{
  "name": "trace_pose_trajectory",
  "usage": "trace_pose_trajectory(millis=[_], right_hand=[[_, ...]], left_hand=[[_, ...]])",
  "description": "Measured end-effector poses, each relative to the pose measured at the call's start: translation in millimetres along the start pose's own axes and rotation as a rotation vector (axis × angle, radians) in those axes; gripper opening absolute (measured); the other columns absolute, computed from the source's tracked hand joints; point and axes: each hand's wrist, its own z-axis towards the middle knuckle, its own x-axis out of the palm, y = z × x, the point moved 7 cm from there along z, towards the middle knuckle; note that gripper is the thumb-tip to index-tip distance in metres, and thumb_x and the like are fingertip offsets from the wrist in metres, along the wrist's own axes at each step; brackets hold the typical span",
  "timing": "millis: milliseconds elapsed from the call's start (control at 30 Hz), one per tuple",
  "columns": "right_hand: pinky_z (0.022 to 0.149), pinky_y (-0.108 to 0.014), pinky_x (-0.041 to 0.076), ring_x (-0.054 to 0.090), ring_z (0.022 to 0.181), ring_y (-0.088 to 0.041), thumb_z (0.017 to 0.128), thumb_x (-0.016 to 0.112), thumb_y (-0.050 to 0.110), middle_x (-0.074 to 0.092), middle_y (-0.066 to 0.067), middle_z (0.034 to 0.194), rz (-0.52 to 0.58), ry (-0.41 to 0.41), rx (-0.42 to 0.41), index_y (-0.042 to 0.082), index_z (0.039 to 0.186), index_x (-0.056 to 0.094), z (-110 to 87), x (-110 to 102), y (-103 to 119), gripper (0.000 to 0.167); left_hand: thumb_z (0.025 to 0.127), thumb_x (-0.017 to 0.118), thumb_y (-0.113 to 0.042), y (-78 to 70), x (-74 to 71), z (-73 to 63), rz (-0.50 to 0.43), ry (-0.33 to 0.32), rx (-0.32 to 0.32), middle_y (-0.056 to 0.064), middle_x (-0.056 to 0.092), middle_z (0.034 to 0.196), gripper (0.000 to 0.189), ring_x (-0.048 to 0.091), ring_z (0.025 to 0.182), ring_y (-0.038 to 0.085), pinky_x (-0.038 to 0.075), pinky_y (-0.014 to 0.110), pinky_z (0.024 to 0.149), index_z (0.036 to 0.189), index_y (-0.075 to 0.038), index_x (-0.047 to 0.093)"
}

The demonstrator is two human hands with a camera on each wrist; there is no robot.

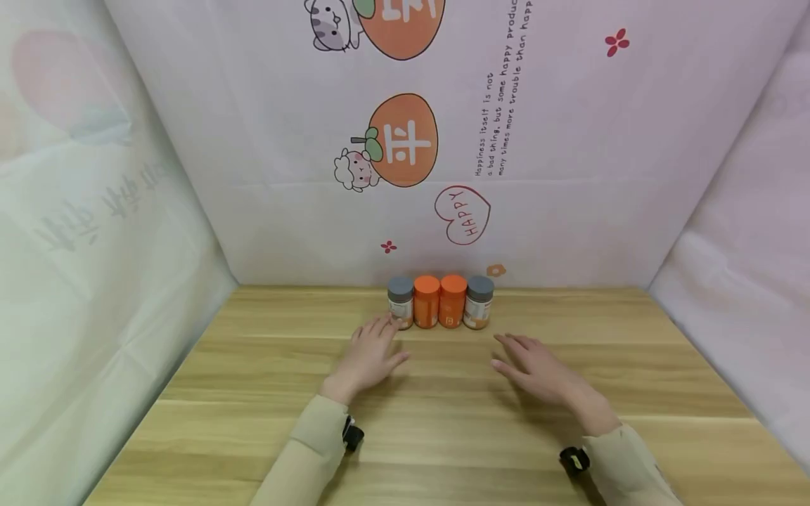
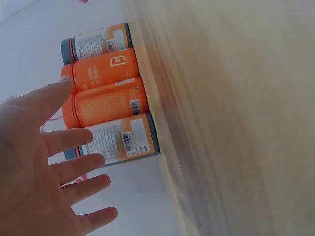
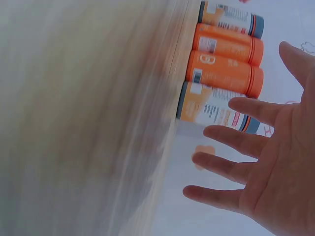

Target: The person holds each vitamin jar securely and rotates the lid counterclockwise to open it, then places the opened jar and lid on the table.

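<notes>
A row of upright bottles stands side by side at the back of the table: a grey-capped bottle [image 1: 401,302] at the left, two orange bottles [image 1: 427,302] in the middle, another grey-capped bottle [image 1: 478,303] at the right. My left hand [image 1: 367,355] is spread, its fingertips overlapping the lower part of the left grey-capped bottle in the head view; in the left wrist view its fingers [image 2: 83,167] are straight and apart. My right hand [image 1: 538,365] hovers to the right of the row with fingers extended, holding nothing. Labels with barcodes show on the bottles in both wrist views.
The wood-grain table [image 1: 443,436] runs back to a white printed cloth [image 1: 291,232] hanging right behind the bottles. More cloth hangs along the left and right sides. Each wrist carries a small black device [image 1: 574,459].
</notes>
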Motion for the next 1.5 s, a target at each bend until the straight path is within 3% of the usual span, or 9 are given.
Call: trace_pose_trajectory(millis=[167, 433, 667, 933, 1233, 1500], right_hand=[[0.101, -0.061, 0.033, 0.041, 0.128, -0.045, 0.096, 0.040, 0.055, 0.044, -0.023, 0.140, 0.021, 0.012, 0.016, 0.008, 0.141, 0.043, -3.8, -1.6, -8.8, 0.066], [0.098, -0.061, 0.036, 0.044, 0.124, -0.045, 0.096, 0.043, 0.052, 0.048, -0.025, 0.137, 0.031, 0.010, 0.027, 0.006, 0.138, 0.046, -4.5, -7.3, -24.4, 0.062], [0.098, -0.061, 0.036, 0.046, 0.123, -0.046, 0.097, 0.044, 0.050, 0.049, -0.026, 0.134, 0.032, 0.005, 0.050, 0.003, 0.136, 0.048, -6.8, -15.1, -41.0, 0.061], [0.097, -0.061, 0.037, 0.047, 0.121, -0.047, 0.097, 0.044, 0.049, 0.050, -0.028, 0.132, 0.031, -0.002, 0.062, 0.001, 0.135, 0.049, -11.1, -21.1, -53.5, 0.061], [0.096, -0.062, 0.037, 0.047, 0.120, -0.048, 0.097, 0.043, 0.048, 0.051, -0.029, 0.132, 0.039, -0.006, 0.094, 0.001, 0.135, 0.048, -15.8, -22.9, -68.2, 0.061], [0.095, -0.062, 0.037, 0.047, 0.119, -0.049, 0.098, 0.043, 0.048, 0.050, -0.030, 0.132, 0.044, -0.008, 0.109, 0.000, 0.135, 0.048, -19.1, -27.3, -77.4, 0.061]], left_hand=[[0.092, 0.058, -0.041, 8.3, 2.0, 7.9, -0.036, -0.020, -0.002, 0.017, 0.039, 0.147, 0.063, 0.037, 0.134, 0.036, 0.030, 0.058, 0.106, 0.143, -0.009, 0.041], [0.092, 0.058, -0.039, 24.0, 1.7, 21.1, -0.106, -0.015, -0.084, 0.014, 0.045, 0.143, 0.059, 0.040, 0.133, 0.033, 0.031, 0.053, 0.108, 0.141, -0.009, 0.043], [0.091, 0.062, -0.034, 31.5, -4.0, 33.4, -0.141, -0.040, -0.120, 0.018, 0.052, 0.135, 0.057, 0.048, 0.126, 0.034, 0.037, 0.047, 0.105, 0.135, -0.001, 0.049], [0.091, 0.061, -0.036, 43.3, 5.1, 46.8, -0.198, -0.003, -0.161, 0.020, 0.046, 0.141, 0.063, 0.043, 0.131, 0.035, 0.033, 0.047, 0.108, 0.139, 0.001, 0.043], [0.091, 0.061, -0.038, 53.1, 20.2, 58.3, -0.435, 0.036, -0.235, 0.017, 0.044, 0.144, 0.067, 0.042, 0.132, 0.033, 0.035, 0.048, 0.107, 0.142, -0.002, 0.038], [0.090, 0.064, -0.030, 51.2, 21.6, 66.6, -0.534, 0.013, -0.219, 0.019, 0.056, 0.127, 0.055, 0.055, 0.116, 0.031, 0.044, 0.045, 0.097, 0.133, 0.000, 0.045]])
